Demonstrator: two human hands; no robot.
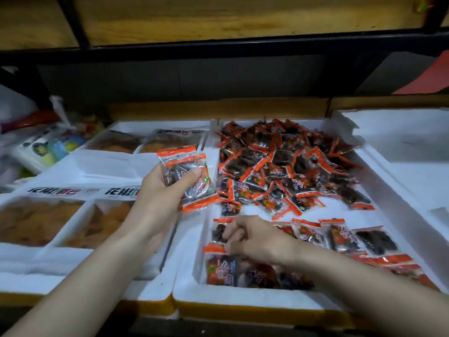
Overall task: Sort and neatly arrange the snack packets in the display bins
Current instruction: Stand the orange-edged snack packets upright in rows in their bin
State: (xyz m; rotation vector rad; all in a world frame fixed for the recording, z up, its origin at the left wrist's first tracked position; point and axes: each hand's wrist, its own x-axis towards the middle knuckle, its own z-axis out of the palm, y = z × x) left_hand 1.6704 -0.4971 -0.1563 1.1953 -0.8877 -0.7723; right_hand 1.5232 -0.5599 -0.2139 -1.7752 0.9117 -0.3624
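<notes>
A white foam bin [243, 299] in the middle holds several small clear snack packets with orange-red ends. A loose pile of packets [286, 164] fills its far half. A neat row of packets [340, 237] lies along the near right side. My left hand [158, 190] is raised over the bin's left wall and grips a small stack of packets [187, 176], thumb across the front. My right hand [252, 237] reaches down into the near left part of the bin, its fingers curled on a packet [218, 233] lying there. More packets [223, 266] lie just below it.
Left of the bin stand foam trays of brown flat snacks [36, 222] under printed labels [56, 192]. An empty-looking white foam bin [413, 147] is at the right. Colourful bags [48, 144] sit far left. A dark shelf frame [218, 47] with wooden boards hangs above.
</notes>
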